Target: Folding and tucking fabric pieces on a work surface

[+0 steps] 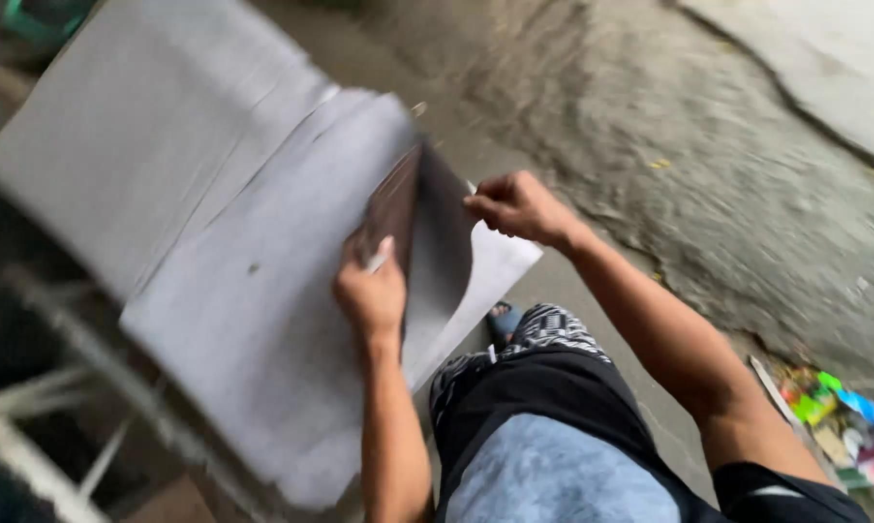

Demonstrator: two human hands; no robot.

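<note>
Pinching grey sheet (pixel 262 291) corner at one o'clock with right hand (pixel 519 205), left hand (pixel 371 295) clenched on brown panel (pixel 393 208), nearer.

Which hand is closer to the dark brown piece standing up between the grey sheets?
Left. The left hand grips the dark brown piece at its lower edge. The right hand is off to its right, pinching the curled grey sheet.

Soft, even daylight, no hard shadows; heavy motion blur smears everything

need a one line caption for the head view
Both hands, left hand and right hand, peel a grey sheet.
</note>
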